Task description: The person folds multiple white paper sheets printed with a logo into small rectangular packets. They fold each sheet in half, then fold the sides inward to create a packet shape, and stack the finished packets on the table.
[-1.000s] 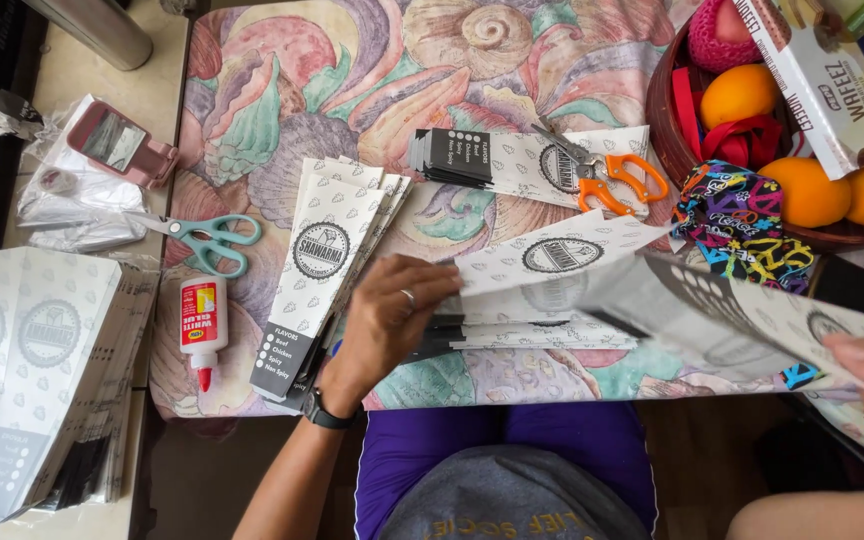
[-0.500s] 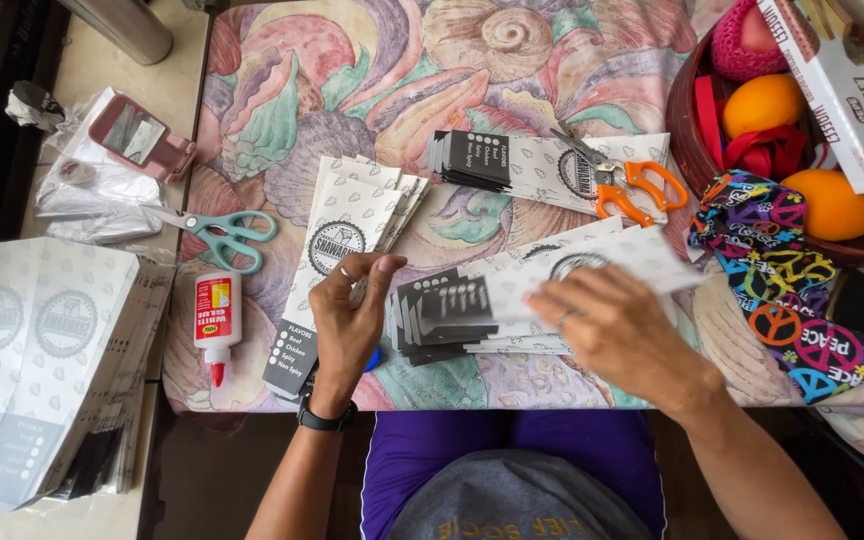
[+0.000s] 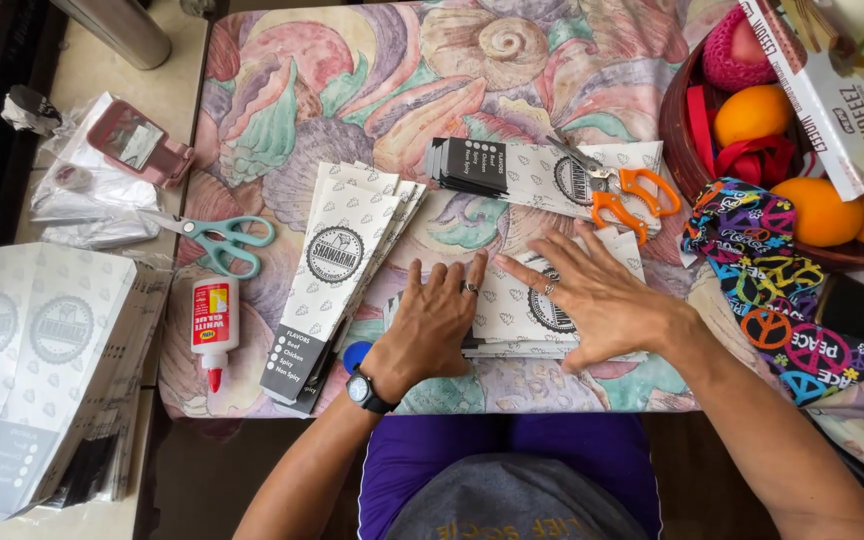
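My left hand (image 3: 435, 318), with a ring and a black wristwatch, lies flat on a small pile of white printed paper sleeves (image 3: 512, 305) at the near edge of the patterned board (image 3: 372, 90). My right hand (image 3: 597, 295) presses flat on the same pile, fingers spread. Neither hand grips anything. A fanned stack of the same sleeves (image 3: 337, 275) lies just left of my left hand. A blue round cap (image 3: 355, 355) peeks out beside my left wrist.
Orange-handled scissors (image 3: 627, 190) rest on another sleeve stack (image 3: 512, 168) beyond my hands. Teal scissors (image 3: 217, 238) and a white glue bottle (image 3: 212, 325) lie to the left. A thick sleeve pile (image 3: 37, 370) sits far left. A fruit basket (image 3: 682, 140) and colourful cloth (image 3: 772, 290) are right.
My right hand came in from the right and laid a long sleeve onto the pile. Both hands have now settled flat on it, side by side.
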